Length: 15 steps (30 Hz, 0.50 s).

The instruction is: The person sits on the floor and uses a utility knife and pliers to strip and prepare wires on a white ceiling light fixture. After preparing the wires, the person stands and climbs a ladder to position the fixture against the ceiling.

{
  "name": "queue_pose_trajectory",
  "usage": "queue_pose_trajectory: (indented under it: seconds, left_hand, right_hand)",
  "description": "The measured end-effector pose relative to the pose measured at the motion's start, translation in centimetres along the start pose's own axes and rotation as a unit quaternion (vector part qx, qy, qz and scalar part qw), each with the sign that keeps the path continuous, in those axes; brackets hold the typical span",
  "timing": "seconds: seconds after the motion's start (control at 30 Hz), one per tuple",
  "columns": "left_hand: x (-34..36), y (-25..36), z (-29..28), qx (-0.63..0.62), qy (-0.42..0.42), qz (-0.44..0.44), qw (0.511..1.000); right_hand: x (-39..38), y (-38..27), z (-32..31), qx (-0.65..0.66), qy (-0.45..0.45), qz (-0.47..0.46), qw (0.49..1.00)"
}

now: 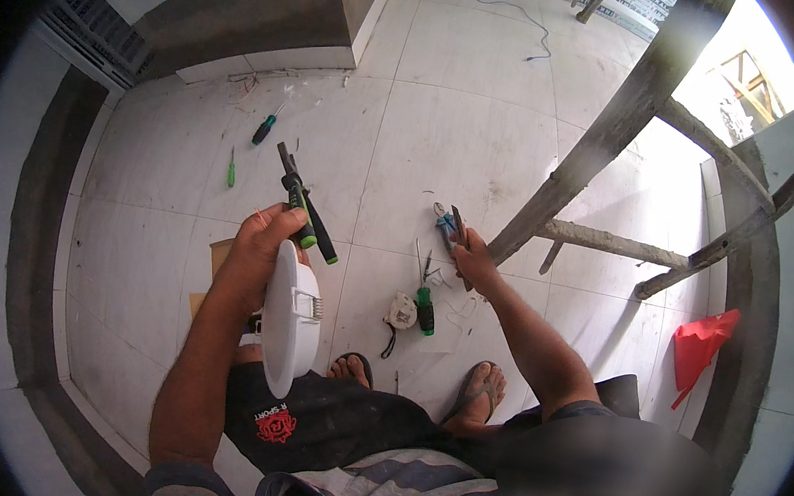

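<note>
My left hand (268, 233) is closed around pliers (297, 193) with black and green handles, their jaws pointing away from me. Just below that hand is a round white recessed downlight (280, 332), tilted on edge with a spring clip on its side. Whether the fingers also grip the lamp's rim is hidden. A short orange wire end shows by the knuckles. My right hand (478, 262) grips a thin dark flat tool (458, 223); its exact kind is unclear. Close beside it on the floor lie blue-handled pliers (444, 222).
Between my feet and right hand lie a white tape measure (400, 312) and a green screwdriver (425, 311). Two more screwdrivers, one dark green (264, 130) and one light green (231, 170), lie farther left. A wooden ladder (603, 124) stands right, near a red cloth (701, 351).
</note>
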State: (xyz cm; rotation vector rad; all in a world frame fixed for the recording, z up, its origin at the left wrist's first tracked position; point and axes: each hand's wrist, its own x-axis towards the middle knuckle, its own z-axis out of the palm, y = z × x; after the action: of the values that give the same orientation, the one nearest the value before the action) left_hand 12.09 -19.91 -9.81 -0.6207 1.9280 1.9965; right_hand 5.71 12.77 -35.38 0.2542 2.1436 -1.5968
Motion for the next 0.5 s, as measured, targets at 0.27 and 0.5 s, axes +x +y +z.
queue_pose_trajectory:
  seconds: [0.27, 0.5]
  left_hand:
    - [0.1, 0.3, 0.5, 0.092, -0.012, 0.008, 0.996]
    - [0.8, -1.2, 0.6, 0.11, -0.046, 0.02, 0.993]
  right_hand:
    - [2.4, 4.0, 0.9, -0.313, 0.126, -0.208, 0.918]
    - [4.7, 6.8, 3.0, -0.398, 0.205, -0.153, 0.881]
